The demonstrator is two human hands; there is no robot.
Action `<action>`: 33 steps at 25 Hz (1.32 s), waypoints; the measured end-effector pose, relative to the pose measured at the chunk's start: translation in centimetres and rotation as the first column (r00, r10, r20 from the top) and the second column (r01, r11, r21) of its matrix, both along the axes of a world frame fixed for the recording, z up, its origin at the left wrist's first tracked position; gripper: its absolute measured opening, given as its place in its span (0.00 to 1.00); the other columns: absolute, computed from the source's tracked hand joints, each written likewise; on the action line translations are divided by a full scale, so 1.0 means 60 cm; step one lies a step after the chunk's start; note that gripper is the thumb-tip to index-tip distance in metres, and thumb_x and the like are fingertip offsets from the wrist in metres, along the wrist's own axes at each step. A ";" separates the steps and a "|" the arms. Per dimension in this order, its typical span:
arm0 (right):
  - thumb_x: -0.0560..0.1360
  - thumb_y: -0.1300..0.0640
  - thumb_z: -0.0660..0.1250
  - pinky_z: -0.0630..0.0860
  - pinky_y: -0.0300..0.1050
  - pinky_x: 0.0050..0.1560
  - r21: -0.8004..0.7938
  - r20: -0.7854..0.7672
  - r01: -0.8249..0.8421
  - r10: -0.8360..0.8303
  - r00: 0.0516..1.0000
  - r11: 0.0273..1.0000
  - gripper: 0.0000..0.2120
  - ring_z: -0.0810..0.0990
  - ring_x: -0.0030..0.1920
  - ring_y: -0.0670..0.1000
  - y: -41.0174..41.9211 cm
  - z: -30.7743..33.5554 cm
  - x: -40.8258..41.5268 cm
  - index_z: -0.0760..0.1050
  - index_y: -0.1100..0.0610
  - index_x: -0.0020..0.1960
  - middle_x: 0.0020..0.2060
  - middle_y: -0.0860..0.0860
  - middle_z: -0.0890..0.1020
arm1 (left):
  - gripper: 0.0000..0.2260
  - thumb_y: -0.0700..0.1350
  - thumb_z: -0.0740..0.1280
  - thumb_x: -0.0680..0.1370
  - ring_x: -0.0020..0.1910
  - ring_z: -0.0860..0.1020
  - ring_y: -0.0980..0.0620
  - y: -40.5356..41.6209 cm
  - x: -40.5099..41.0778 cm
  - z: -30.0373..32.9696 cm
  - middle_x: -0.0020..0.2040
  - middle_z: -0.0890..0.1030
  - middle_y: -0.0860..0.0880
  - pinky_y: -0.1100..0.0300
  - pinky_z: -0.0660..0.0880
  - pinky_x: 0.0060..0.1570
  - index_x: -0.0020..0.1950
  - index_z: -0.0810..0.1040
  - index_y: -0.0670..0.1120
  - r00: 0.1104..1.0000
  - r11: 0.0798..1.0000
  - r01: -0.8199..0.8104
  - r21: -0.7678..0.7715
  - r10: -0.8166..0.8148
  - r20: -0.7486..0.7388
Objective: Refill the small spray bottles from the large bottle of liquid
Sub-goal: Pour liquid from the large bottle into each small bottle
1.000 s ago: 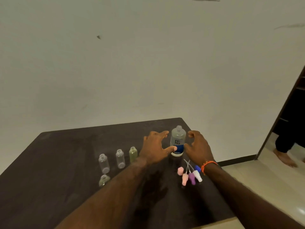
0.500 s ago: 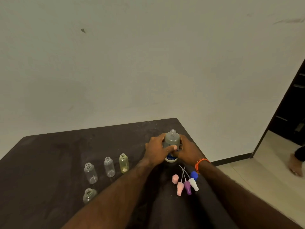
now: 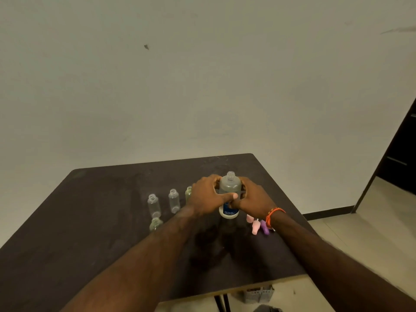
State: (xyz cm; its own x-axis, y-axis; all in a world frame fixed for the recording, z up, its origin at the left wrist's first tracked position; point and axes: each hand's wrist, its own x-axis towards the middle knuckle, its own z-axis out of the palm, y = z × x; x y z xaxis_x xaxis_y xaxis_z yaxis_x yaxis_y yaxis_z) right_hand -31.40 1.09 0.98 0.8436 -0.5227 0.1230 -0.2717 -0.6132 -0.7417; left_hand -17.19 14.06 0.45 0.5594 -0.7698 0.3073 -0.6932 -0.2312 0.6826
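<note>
The large uncapped bottle (image 3: 229, 188), translucent with a blue label, stands upright on the dark table (image 3: 90, 221). My left hand (image 3: 208, 194) wraps its left side, thumb across the front. My right hand (image 3: 252, 197), with an orange band at the wrist, wraps its right side. Three open small bottles stand in a row to the left: two clear ones (image 3: 153, 204) (image 3: 174, 200) and a yellowish one (image 3: 188, 192), partly behind my left hand. A further small bottle (image 3: 155, 223) stands nearer me. Pink and purple spray caps (image 3: 258, 226) lie under my right wrist.
The table's right edge and near right corner (image 3: 292, 278) are close to my right forearm. A grey crate (image 3: 258, 293) sits on the floor under that corner. A plain wall rises behind the table, and a dark doorway (image 3: 396, 154) opens at the right.
Both hands have closed in from either side and taken hold of the large bottle. The view has shifted, so the table sits further right in the frame.
</note>
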 end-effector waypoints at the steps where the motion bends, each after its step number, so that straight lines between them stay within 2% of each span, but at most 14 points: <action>1: 0.65 0.52 0.78 0.79 0.51 0.61 -0.003 -0.001 -0.020 0.020 1.000 1.000 0.36 0.81 0.58 0.50 0.017 0.000 -0.004 0.68 0.50 0.70 0.60 0.48 0.80 | 0.30 0.68 0.78 0.66 0.50 0.82 0.60 0.021 -0.002 0.003 0.53 0.85 0.57 0.56 0.82 0.54 0.61 0.80 0.52 1.000 1.000 -0.002 0.017 0.002 0.006; 6: 0.62 0.48 0.78 0.80 0.51 0.60 0.001 0.018 -0.076 0.076 0.997 0.997 0.38 0.81 0.57 0.49 0.095 -0.010 -0.020 0.69 0.49 0.69 0.59 0.47 0.80 | 0.34 0.72 0.76 0.62 0.50 0.83 0.58 0.113 -0.007 -0.008 0.52 0.85 0.55 0.52 0.83 0.53 0.60 0.80 0.52 1.000 1.000 -0.001 0.025 0.001 0.008; 10: 0.65 0.51 0.79 0.80 0.50 0.60 -0.003 0.022 -0.104 0.104 0.994 0.995 0.35 0.80 0.57 0.48 0.132 -0.027 -0.025 0.69 0.49 0.69 0.59 0.46 0.80 | 0.32 0.71 0.77 0.64 0.51 0.83 0.58 0.151 -0.009 -0.024 0.51 0.84 0.56 0.52 0.83 0.54 0.58 0.80 0.53 1.000 0.998 0.007 0.060 -0.009 0.023; 12: 0.65 0.53 0.79 0.79 0.51 0.61 0.024 0.031 -0.105 0.105 0.994 0.994 0.35 0.80 0.59 0.48 0.140 -0.035 -0.026 0.69 0.49 0.69 0.60 0.46 0.80 | 0.30 0.72 0.76 0.66 0.51 0.82 0.59 0.159 -0.011 -0.024 0.52 0.84 0.57 0.51 0.82 0.57 0.58 0.80 0.53 0.996 0.995 0.016 0.102 -0.025 0.087; 15: 0.66 0.54 0.79 0.78 0.51 0.62 0.050 0.043 -0.106 0.104 0.994 0.993 0.35 0.79 0.60 0.49 0.142 -0.041 -0.026 0.68 0.48 0.69 0.61 0.47 0.79 | 0.34 0.77 0.71 0.65 0.54 0.80 0.59 0.166 -0.010 -0.022 0.55 0.83 0.58 0.46 0.77 0.64 0.60 0.79 0.56 0.988 0.991 0.024 0.134 -0.044 0.147; 17: 0.67 0.53 0.79 0.78 0.50 0.62 0.046 0.048 -0.101 0.099 0.994 0.994 0.34 0.79 0.60 0.48 0.142 -0.047 -0.026 0.67 0.47 0.69 0.61 0.45 0.79 | 0.36 0.79 0.69 0.64 0.59 0.78 0.58 0.179 0.001 -0.021 0.58 0.82 0.59 0.45 0.72 0.67 0.63 0.78 0.57 0.980 0.993 -0.014 0.116 -0.009 0.197; 19: 0.68 0.53 0.79 0.79 0.50 0.61 0.050 0.047 -0.092 0.090 0.995 0.994 0.35 0.80 0.60 0.47 0.141 -0.054 -0.025 0.66 0.46 0.69 0.61 0.44 0.79 | 0.35 0.76 0.72 0.66 0.64 0.74 0.57 0.208 0.022 -0.021 0.61 0.79 0.59 0.49 0.67 0.69 0.66 0.78 0.57 0.975 0.997 -0.071 0.039 0.061 0.212; 22: 0.68 0.53 0.79 0.79 0.49 0.60 0.066 0.049 -0.086 0.083 0.995 0.994 0.34 0.80 0.59 0.47 0.139 -0.060 -0.023 0.66 0.43 0.67 0.60 0.42 0.79 | 0.35 0.74 0.71 0.67 0.65 0.70 0.61 0.272 0.062 -0.038 0.62 0.77 0.62 0.55 0.61 0.65 0.68 0.77 0.57 0.955 0.981 -0.188 -0.051 0.195 0.224; 25: 0.68 0.52 0.79 0.79 0.51 0.61 0.060 0.041 -0.086 0.084 0.996 0.994 0.35 0.80 0.60 0.48 0.139 -0.062 -0.015 0.65 0.44 0.68 0.61 0.44 0.78 | 0.35 0.72 0.74 0.66 0.64 0.70 0.61 0.327 0.080 -0.069 0.61 0.77 0.62 0.55 0.62 0.65 0.68 0.77 0.57 0.947 0.962 -0.271 -0.028 0.272 0.172; 28: 0.68 0.50 0.80 0.78 0.51 0.63 0.062 0.042 -0.090 0.088 0.995 0.994 0.36 0.78 0.62 0.48 0.143 -0.063 -0.006 0.65 0.44 0.69 0.62 0.43 0.77 | 0.27 0.65 0.78 0.67 0.62 0.76 0.60 0.342 0.074 -0.095 0.58 0.81 0.62 0.50 0.64 0.68 0.64 0.81 0.57 0.962 0.964 -0.260 0.061 0.253 0.102; 31: 0.67 0.44 0.80 0.76 0.45 0.62 0.073 0.116 -0.076 0.067 0.991 0.994 0.38 0.78 0.61 0.46 0.160 -0.065 0.002 0.65 0.45 0.71 0.60 0.39 0.76 | 0.26 0.67 0.74 0.66 0.57 0.81 0.63 0.339 0.068 -0.109 0.54 0.84 0.64 0.40 0.70 0.70 0.61 0.83 0.58 0.972 0.971 -0.236 0.033 0.236 0.003; 33: 0.68 0.44 0.79 0.76 0.44 0.62 0.084 0.181 -0.064 0.048 0.982 0.994 0.37 0.77 0.62 0.45 0.173 -0.066 0.009 0.65 0.45 0.72 0.61 0.38 0.76 | 0.29 0.69 0.70 0.65 0.57 0.81 0.62 0.338 0.065 -0.116 0.55 0.85 0.63 0.40 0.72 0.69 0.62 0.83 0.58 0.970 0.970 -0.241 0.017 0.242 -0.036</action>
